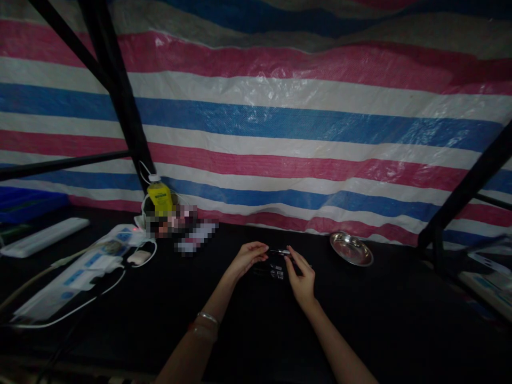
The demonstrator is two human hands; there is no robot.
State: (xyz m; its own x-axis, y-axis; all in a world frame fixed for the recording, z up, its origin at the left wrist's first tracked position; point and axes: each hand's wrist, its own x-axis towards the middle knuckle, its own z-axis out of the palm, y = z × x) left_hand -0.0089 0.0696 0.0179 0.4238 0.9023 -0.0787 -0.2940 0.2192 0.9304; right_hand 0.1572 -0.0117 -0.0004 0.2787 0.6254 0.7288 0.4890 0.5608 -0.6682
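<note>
My left hand (248, 260) pinches the left end of a small, thin dark and silvery item (280, 251) above the black table. On its other end, the fingers of my right hand (301, 274) are closed. What exactly the item is cannot be made out. Just below it, between my hands, small dark pieces with shiny parts (276, 273) lie on the table. To the right of my right hand sits a round, shiny metal dish (352, 249).
A white power strip (76, 274) with cables spreads over the left of the black table (256, 336). Behind it stands a yellow bottle (160, 196) beside blurred items. A blue tray (32, 204) is at far left. Black frame bars and a striped sheet (280, 122) close off the back.
</note>
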